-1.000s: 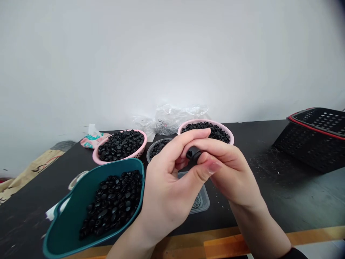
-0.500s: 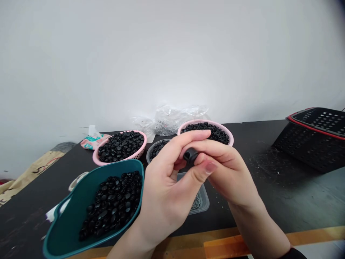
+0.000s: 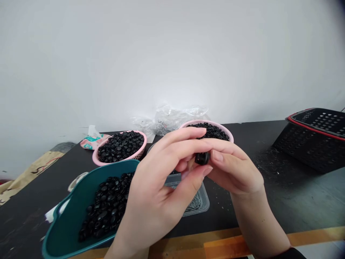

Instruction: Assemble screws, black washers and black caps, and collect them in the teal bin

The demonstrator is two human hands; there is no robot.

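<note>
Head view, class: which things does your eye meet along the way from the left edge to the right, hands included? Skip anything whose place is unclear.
Brown paper → tissue pack → left pink basket → left hand → small black piece → right hand → black basket with red rim.

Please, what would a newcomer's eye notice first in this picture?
The left hand and right hand meet near the centre, a small black part between them. Then come the teal bin of black pieces at lower left and the red-rimmed basket at far right.
</note>
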